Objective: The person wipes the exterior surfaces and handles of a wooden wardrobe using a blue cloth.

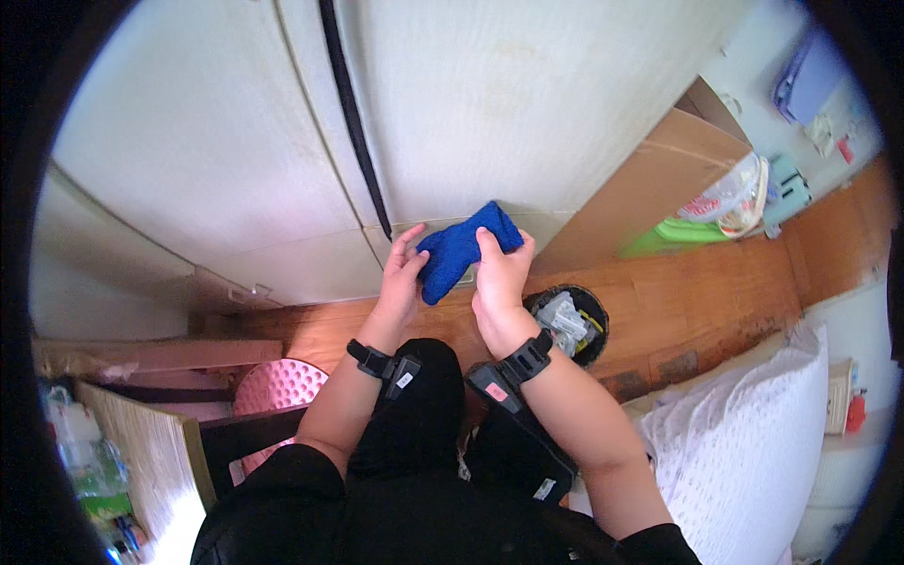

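A folded dark-blue cloth (466, 244) with a towel-like texture is held up between my two hands, in front of the white cabinet doors (480, 106). My right hand (501, 272) grips its right end, thumb on top and fingers behind. At the cloth's left edge is my left hand (402, 275), its thumb against the fabric and its index finger raised apart. The lower left corner of the cloth hangs down between the wrists. What lies behind the cloth is hidden. Both wrists carry black straps with small devices.
Below my right forearm a black bin (600, 325) with wrappers stands on the wooden floor (671, 289). A large cardboard piece (635, 183) leans at the right. A white patterned bedding edge (748, 438) lies lower right, a pink perforated stool (282, 385) and wooden table (148, 438) lower left.
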### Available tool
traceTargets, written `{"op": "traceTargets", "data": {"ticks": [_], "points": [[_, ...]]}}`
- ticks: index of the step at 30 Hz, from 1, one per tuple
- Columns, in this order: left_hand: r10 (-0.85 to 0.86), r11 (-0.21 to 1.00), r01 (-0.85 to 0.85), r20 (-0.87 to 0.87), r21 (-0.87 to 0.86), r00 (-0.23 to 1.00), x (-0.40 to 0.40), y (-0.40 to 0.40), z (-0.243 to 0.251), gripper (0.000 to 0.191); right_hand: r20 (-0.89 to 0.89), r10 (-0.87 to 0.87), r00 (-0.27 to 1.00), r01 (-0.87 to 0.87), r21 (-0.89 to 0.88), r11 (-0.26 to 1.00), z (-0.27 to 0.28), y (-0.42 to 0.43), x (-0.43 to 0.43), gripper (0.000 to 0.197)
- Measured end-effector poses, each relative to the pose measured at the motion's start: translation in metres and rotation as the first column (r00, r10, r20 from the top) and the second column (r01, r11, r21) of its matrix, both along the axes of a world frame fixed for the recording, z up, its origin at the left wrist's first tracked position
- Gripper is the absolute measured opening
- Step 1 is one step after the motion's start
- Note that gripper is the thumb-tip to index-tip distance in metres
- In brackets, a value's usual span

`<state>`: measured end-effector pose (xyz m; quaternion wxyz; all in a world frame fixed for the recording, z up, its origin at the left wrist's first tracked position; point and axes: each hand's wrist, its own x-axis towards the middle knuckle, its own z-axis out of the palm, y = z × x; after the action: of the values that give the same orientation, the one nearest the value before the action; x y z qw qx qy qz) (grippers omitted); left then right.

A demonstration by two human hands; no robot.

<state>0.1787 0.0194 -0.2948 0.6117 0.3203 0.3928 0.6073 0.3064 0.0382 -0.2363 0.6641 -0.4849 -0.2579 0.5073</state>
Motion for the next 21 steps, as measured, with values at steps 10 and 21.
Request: {"op": "traceTargets", "data": {"ticks": [10,21], "points": [[0.359,0.929,-0.336,-0.161,0.154,0.919,-0.043,-0.024,-0.022,0.051,0.434,-0.011,0.901,-0.147,0.33,0.933,-0.066,0.012,-0.048,0.035],[0.33,0.943,-0.327,-0.033,0.064,0.943,-0.046,-0.015,-0.049,0.033,0.828,0.068,0.557,-0.58,0.328,0.746,-0.06,0.006,-0.069,0.035]]}}
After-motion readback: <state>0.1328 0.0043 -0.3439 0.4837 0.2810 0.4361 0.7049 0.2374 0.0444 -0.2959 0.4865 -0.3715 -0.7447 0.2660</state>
